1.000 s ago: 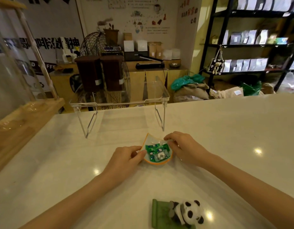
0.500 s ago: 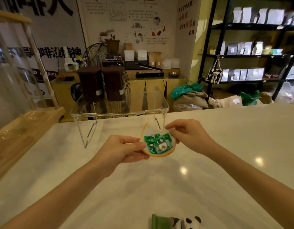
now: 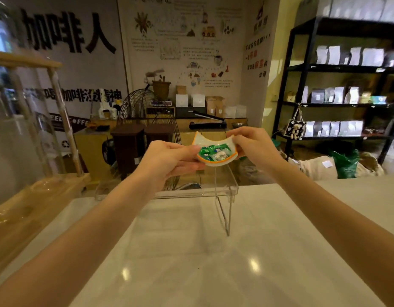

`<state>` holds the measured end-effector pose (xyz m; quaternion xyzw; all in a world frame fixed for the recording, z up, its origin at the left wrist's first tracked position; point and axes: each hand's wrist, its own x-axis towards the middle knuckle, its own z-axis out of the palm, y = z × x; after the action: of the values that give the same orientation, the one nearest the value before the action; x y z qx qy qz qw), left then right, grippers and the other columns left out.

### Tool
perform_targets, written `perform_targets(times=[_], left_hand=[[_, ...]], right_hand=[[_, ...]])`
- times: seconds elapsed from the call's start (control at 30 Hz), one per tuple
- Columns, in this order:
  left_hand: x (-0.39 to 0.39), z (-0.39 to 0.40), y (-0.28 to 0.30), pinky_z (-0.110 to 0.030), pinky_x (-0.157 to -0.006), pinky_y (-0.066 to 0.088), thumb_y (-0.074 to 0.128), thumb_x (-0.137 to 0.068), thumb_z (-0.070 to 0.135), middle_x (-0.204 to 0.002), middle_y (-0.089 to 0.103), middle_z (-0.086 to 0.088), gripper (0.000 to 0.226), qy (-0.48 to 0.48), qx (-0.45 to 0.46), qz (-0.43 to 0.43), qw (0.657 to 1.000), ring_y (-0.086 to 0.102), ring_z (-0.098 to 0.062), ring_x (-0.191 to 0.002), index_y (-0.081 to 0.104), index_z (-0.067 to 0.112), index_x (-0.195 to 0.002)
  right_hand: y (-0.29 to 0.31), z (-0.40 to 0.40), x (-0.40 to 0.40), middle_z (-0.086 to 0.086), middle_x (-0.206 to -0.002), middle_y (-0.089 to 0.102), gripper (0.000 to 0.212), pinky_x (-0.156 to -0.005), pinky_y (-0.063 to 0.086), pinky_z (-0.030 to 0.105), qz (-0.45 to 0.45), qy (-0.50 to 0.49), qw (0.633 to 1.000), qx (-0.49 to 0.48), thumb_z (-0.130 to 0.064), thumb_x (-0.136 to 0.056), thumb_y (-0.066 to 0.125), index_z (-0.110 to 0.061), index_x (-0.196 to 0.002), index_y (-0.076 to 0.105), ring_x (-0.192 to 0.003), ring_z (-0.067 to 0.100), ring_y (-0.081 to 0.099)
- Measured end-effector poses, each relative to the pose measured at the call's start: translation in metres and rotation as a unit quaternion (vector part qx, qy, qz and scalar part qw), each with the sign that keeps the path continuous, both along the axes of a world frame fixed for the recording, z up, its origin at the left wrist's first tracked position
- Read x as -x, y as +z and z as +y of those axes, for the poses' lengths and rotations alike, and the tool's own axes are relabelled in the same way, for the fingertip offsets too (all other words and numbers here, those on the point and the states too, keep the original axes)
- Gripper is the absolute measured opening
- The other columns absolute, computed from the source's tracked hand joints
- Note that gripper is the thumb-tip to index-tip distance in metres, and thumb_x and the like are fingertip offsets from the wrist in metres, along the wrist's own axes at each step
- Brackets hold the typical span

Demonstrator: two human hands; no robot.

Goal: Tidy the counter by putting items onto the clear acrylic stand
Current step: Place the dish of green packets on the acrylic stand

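A small cat-shaped dish with an orange rim holds green and white wrapped candies. Both my hands carry it in the air above the clear acrylic stand. My left hand pinches the dish's left edge and my right hand pinches its right edge. The stand rests on the white counter on thin legs, and its top shelf is bare where visible. The dish hovers over the shelf's right half, not touching it.
A wooden rack with glass pieces runs along the counter's left edge. Behind the counter stand a wire fan, brown bins and a cabinet. Black shelving with white bags fills the right background.
Both hands lifted the candy dish off the counter and carried it up and forward over the stand. The panda figure near the front edge has dropped out of view.
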<state>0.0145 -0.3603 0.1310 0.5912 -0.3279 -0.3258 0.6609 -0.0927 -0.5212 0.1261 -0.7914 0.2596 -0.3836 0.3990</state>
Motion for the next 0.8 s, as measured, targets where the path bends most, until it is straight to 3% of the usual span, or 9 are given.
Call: perform_targets(times=[0.13,0.3,0.5,0.6,0.7,0.8], left_hand=[[-0.017,-0.028,-0.002,-0.017,-0.053,0.058,0.067,-0.078,0.01,-0.086,0.072,-0.02,0.026,0.02,0.004,0.016,1.0,0.071,-0.015,-0.056,0.065,-0.008,-0.097],[-0.034,-0.055,-0.02,-0.016,-0.048,0.056,0.066,-0.079,0.009,-0.095,0.07,-0.027,0.028,0.047,-0.021,0.019,0.998,0.069,-0.011,-0.052,0.064,-0.011,-0.098],[-0.043,-0.076,-0.032,-0.016,-0.041,0.053,0.064,-0.08,0.004,-0.096,0.067,-0.027,0.023,0.071,-0.045,0.044,0.995,0.067,-0.015,-0.061,0.062,-0.014,-0.093],[-0.045,-0.084,-0.036,-0.015,-0.037,0.051,0.062,-0.081,0.003,-0.077,0.064,-0.02,0.014,0.07,-0.048,0.057,0.995,0.067,-0.011,-0.066,0.061,-0.011,-0.079],[-0.048,-0.092,-0.041,-0.014,-0.039,0.052,0.063,-0.081,0.004,-0.072,0.064,-0.018,0.015,0.083,-0.061,0.041,0.994,0.065,-0.008,-0.046,0.061,-0.005,-0.069],[-0.049,-0.097,-0.044,-0.016,-0.043,0.054,0.064,-0.08,0.005,-0.082,0.065,-0.02,0.012,0.09,-0.071,0.037,0.993,0.067,-0.018,-0.067,0.062,-0.005,-0.073]], right_hand=[[-0.004,-0.027,-0.029,0.002,-0.097,0.062,0.024,-0.071,0.059,0.032,-0.006,-0.032,0.999,0.004,-0.009,-0.09,0.05,-0.013,-0.112,0.057,-0.084,0.016,0.066],[-0.021,-0.055,-0.055,0.007,-0.097,0.066,0.01,-0.084,0.055,0.041,0.025,-0.036,0.999,-0.015,-0.011,-0.088,0.053,-0.016,-0.094,0.058,-0.094,0.023,0.065],[-0.037,-0.065,-0.067,0.011,-0.116,0.064,0.028,-0.091,0.05,0.037,0.055,-0.02,0.998,-0.032,-0.013,-0.092,0.044,-0.011,-0.116,0.058,-0.103,0.02,0.059],[-0.043,-0.066,-0.069,0.009,-0.121,0.061,0.031,-0.078,0.049,0.025,0.06,-0.015,0.997,-0.041,-0.015,-0.094,0.042,-0.012,-0.123,0.055,-0.096,0.014,0.056],[-0.047,-0.069,-0.071,0.008,-0.127,0.058,0.034,-0.075,0.043,0.02,0.063,-0.018,0.997,-0.041,-0.019,-0.095,0.041,-0.013,-0.126,0.053,-0.102,0.016,0.055],[-0.051,-0.071,-0.072,0.006,-0.131,0.055,0.039,-0.068,0.037,0.015,0.068,-0.011,0.997,-0.045,-0.025,-0.095,0.041,-0.014,-0.131,0.048,-0.104,0.012,0.048]])
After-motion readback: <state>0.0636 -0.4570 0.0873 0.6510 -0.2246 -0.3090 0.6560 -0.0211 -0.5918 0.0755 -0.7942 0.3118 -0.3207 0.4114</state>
